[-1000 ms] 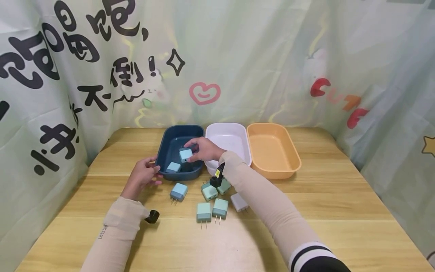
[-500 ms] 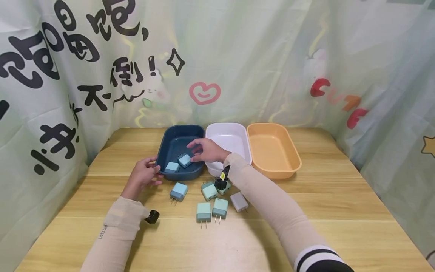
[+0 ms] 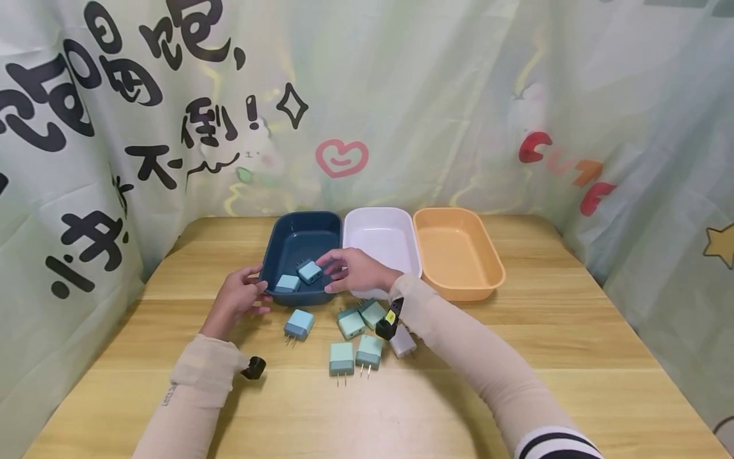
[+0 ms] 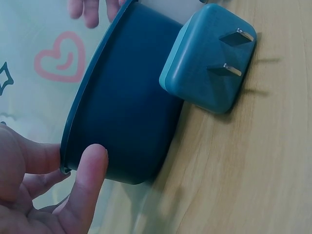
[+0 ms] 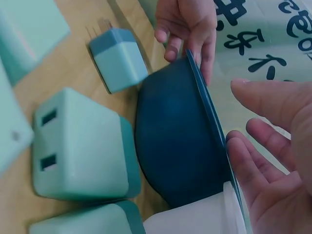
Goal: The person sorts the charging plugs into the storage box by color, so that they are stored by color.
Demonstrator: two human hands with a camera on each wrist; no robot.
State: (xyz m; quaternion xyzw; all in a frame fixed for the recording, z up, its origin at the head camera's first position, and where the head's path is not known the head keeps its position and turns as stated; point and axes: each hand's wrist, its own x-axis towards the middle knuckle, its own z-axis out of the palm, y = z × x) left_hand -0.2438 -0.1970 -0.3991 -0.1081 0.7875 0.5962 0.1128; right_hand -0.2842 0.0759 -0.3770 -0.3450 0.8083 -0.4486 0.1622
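Observation:
My left hand (image 3: 239, 296) holds the near-left corner of the dark blue tray (image 3: 268, 248), its fingers on both sides of the rim in the left wrist view. Inside that tray lie two blue plug chargers, one charger (image 3: 310, 272) by the right wall and another charger (image 3: 288, 284) at the near side. My right hand (image 3: 364, 271) hovers over the tray's right rim with its fingers spread and nothing between them. In front of the tray a two-tone blue charger (image 4: 209, 58) lies on the table, prongs toward me.
A white tray (image 3: 381, 217) and an orange tray (image 3: 494, 280) stand right of the blue one. Several green chargers (image 3: 341, 358) lie in front of the trays, with a pale lilac charger (image 3: 403, 343) partly behind the right wrist camera. A printed curtain (image 3: 430, 108) hangs behind the table.
My right hand has let go of a blue charger in the blue tray and drawn back to the right and toward me. The left hand stays at the tray's corner.

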